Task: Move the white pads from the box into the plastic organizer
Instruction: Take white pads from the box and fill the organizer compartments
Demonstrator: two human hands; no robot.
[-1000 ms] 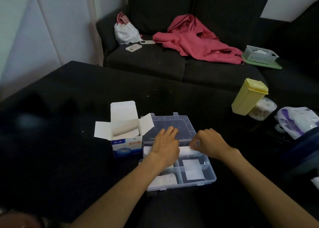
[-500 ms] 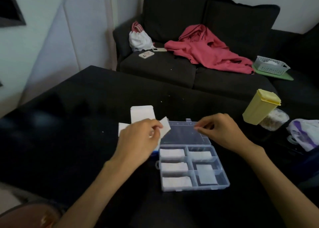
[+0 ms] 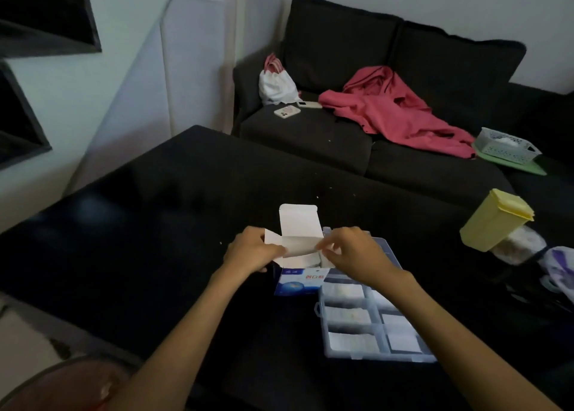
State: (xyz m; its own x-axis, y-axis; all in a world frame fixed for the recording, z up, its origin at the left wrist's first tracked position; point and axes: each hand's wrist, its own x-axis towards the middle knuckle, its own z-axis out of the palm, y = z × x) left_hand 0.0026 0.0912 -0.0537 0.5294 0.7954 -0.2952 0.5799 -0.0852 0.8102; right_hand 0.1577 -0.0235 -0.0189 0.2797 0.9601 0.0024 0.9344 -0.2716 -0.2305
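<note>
White pads (image 3: 343,291): several lie in the plastic organizer (image 3: 377,356) on the tabletop (image 3: 155,224); one shows in the box (image 3: 298,281).
Left hand (image 3: 251,252): moved from organizer to box, gripping its left flap.
Right hand (image 3: 351,255): now pinching the right flap.
Meaning: probably reaching for another pad.

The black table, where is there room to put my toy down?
The black table is bare left of the box, out to its left edge, and behind the box toward the sofa. It is crowded on the right: the organizer, the yellow container and a plastic bag.
</note>
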